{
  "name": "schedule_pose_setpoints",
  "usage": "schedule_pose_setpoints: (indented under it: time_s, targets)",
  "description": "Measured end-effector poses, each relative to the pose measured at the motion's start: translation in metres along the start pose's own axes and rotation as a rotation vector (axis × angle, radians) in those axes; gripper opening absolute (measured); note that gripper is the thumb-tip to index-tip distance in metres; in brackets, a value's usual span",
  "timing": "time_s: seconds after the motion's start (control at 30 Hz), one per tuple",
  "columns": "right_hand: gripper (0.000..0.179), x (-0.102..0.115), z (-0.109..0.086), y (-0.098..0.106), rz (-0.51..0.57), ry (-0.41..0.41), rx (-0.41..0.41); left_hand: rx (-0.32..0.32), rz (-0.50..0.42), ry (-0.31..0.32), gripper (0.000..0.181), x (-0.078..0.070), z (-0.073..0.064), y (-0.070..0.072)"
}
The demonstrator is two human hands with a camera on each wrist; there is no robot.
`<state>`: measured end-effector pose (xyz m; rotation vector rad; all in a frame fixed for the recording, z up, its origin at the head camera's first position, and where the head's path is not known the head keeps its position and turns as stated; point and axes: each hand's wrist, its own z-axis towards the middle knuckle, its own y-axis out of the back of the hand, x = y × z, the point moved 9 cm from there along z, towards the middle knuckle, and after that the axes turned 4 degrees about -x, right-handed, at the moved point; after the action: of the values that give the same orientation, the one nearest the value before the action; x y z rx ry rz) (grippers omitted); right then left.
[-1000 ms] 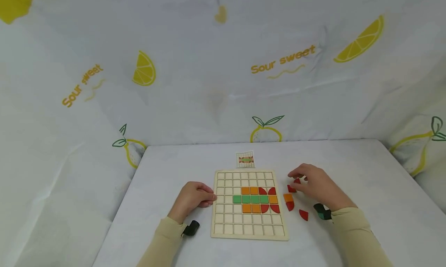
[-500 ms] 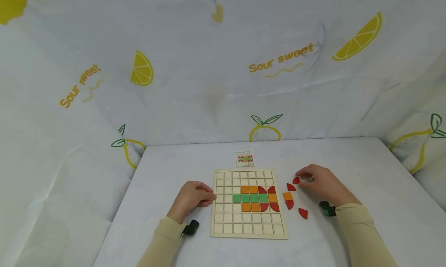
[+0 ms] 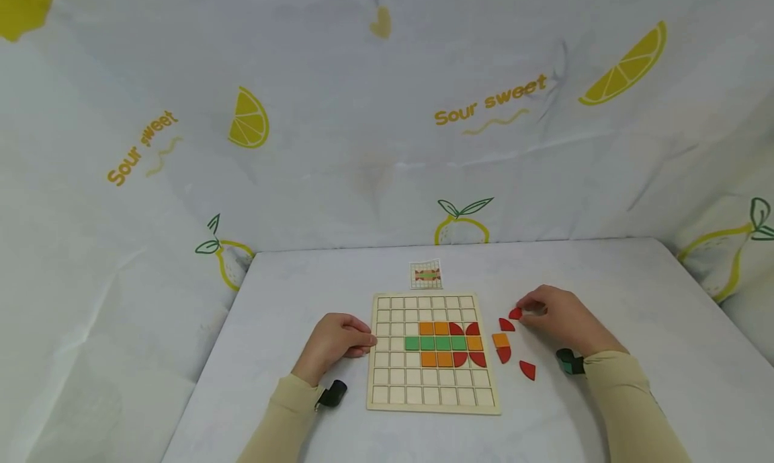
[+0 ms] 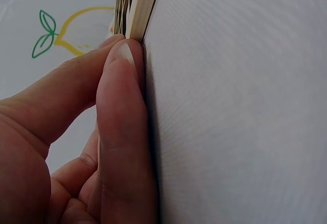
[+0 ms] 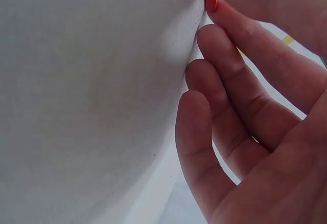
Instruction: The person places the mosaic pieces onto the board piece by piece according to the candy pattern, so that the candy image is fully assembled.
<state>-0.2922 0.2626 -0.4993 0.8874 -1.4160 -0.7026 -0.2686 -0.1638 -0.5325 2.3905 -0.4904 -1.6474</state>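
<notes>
A wooden grid board lies flat on the white table, partly filled with green squares, orange squares and red quarter-circle pieces. At its left edge, the thumb and index finger of my left hand pinch the rim, and the left wrist view shows the board's edge at those fingertips. To the right of the board, my right hand pinches a red quarter-circle piece at the table surface. In the right wrist view its red edge shows between thumb and index finger; the other fingers are bent.
Between board and right hand lie an orange square and loose red quarter circles, one near the held piece, another against the orange square, and a third nearer me. Behind the board lies a pattern card.
My right hand has shifted a little to the right and its fingertips have come together on the red quarter-circle piece. The left hand stays at the board's edge.
</notes>
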Motion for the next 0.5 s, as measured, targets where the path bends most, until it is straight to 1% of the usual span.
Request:
schedule_pose_setpoints:
  time_s: [0.13,0.23,0.4,0.5]
  targets:
    - [0.026,-0.001,-0.001,0.001,-0.006,-0.009,-0.001,0.008,-0.012,-0.007,0.026,0.0,0.001,-0.001]
    - [0.026,0.003,-0.002,0.003,0.0,-0.001,-0.004,0.008,-0.014,-0.013,0.027,0.0,0.002,-0.002]
    - [0.024,0.02,-0.001,0.001,0.038,0.016,0.011,0.003,-0.004,-0.01,0.026,0.0,0.002,-0.001]
    - [0.023,0.033,0.001,-0.007,0.058,0.018,0.031,0.001,-0.004,-0.012,0.026,0.0,0.001,-0.001]
